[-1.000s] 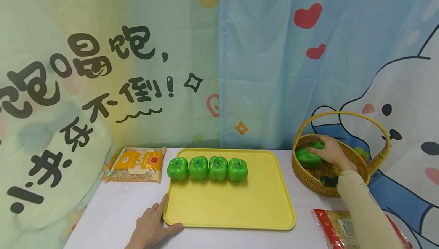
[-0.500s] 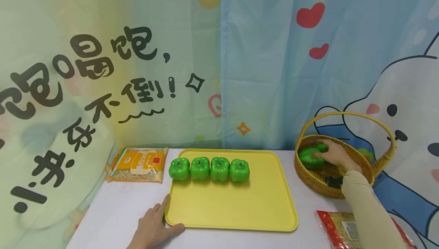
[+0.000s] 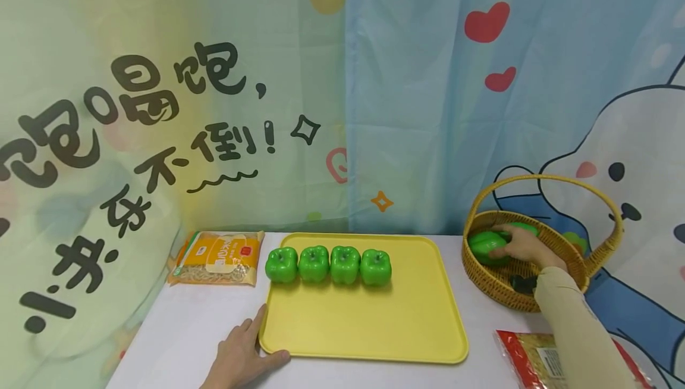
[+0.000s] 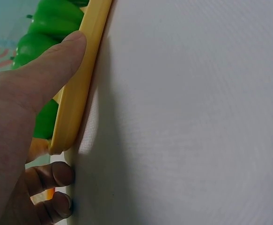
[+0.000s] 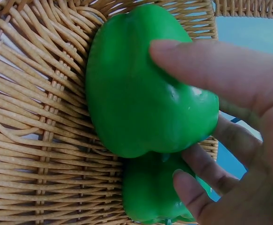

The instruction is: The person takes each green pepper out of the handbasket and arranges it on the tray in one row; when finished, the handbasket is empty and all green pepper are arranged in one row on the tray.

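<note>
My left hand [image 3: 238,353] rests at the near left corner of a yellow tray [image 3: 417,323]. Its thumb lies against the tray's rim in the left wrist view, and the fingers are spread loosely. Several green bell peppers [image 3: 345,264] stand in a row along the tray's far left side. Inside a wicker basket [image 3: 497,294] at the right, my right hand [image 3: 527,249] grips a green bell pepper [image 5: 141,84], with the thumb on its side and the fingers partly hidden behind it. A second green bell pepper [image 5: 152,187] lies against it in the basket.
An orange food packet [image 3: 216,258] lies left of the tray. A red and clear packet [image 3: 530,356] sits in front of the basket, partly under my right sleeve. Something dark [image 3: 523,284] is in the basket. The basket's handle [image 3: 535,176] arches over the right hand.
The right hand has shifted slightly among the peppers in the basket, and more of the second pepper shows behind it. The view has turned a little; my left hand stays at the tray's corner.
</note>
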A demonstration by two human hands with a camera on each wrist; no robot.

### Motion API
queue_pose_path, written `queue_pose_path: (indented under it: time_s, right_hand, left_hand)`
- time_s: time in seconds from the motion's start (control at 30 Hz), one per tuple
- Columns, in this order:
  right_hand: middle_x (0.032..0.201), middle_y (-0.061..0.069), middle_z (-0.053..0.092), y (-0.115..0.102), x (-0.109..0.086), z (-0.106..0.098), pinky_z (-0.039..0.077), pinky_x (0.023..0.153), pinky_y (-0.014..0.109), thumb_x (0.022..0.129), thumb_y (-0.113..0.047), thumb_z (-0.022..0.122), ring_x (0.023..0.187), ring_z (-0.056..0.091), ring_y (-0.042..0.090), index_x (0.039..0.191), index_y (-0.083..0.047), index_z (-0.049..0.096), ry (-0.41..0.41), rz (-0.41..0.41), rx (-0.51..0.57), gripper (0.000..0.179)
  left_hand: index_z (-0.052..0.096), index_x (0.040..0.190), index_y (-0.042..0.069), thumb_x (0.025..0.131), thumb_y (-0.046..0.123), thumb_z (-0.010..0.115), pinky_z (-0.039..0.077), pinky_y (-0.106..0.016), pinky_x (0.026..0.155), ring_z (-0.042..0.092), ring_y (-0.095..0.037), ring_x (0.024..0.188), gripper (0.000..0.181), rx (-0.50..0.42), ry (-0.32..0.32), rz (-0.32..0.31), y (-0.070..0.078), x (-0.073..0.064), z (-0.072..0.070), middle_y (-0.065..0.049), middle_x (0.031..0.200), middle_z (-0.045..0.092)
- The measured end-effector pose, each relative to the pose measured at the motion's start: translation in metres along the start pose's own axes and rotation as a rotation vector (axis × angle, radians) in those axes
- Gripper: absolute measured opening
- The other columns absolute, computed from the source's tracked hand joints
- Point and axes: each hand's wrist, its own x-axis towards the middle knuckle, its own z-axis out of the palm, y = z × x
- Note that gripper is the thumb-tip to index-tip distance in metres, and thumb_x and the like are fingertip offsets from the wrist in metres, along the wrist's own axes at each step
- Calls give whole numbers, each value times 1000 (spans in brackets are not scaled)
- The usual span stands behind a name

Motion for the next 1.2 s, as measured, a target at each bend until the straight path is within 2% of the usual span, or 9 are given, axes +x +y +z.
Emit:
queue_pose_path:
  time_s: [0.17,0.43,0.7,0.77,0.97,1.07,1.2]
  right_hand:
    - [128,38,54,3,1,0,53,76,40,84,-32,81,96,59,35,145,10,41,-4,-6,-16,84]
    - [138,40,45,0,-5,-6,55,82,50,85,-40,79,106,57,43,146,10,39,14,2,-1,88]
    - [146,39,37,-10,-15,-16,52,79,42,88,-45,76,106,54,41,147,9,39,72,-27,-21,88]
    - [148,41,32,-12,-19,-17,51,81,45,88,-47,75,110,51,45,147,8,40,85,-21,-31,88]
    - [153,45,20,-17,-30,-20,46,91,66,88,-51,74,127,35,60,147,6,40,114,-5,-43,89]
    - [152,42,24,-19,-35,-19,49,88,61,88,-51,74,124,40,57,146,5,43,144,-20,-46,86]
    - [146,39,31,-22,-42,-15,51,75,41,89,-48,75,107,52,44,144,4,46,190,-53,-43,81]
  left_hand:
    - [34,157,11,67,80,73,52,-65,88,61,-33,108,119,6,10,5,1,-1,-1,-13,123,63]
    - [34,157,11,68,79,72,51,-66,90,61,-33,108,118,-3,-3,7,2,-2,-1,-14,123,62]
    - [34,156,10,68,80,72,52,-62,85,59,-27,99,119,12,11,27,0,-1,-1,-10,115,62]
    - [34,156,10,68,80,71,52,-64,87,60,-29,101,119,8,7,25,0,-2,-1,-11,118,62]
    - [34,157,10,69,80,71,52,-64,88,60,-30,103,119,7,8,28,1,-2,-2,-12,119,62]
    - [34,156,9,68,81,71,51,-65,89,60,-31,105,119,4,5,23,1,-2,-2,-13,120,62]
    - [34,156,9,68,81,71,50,-67,91,60,-32,107,120,4,-1,19,1,-2,-2,-13,121,63]
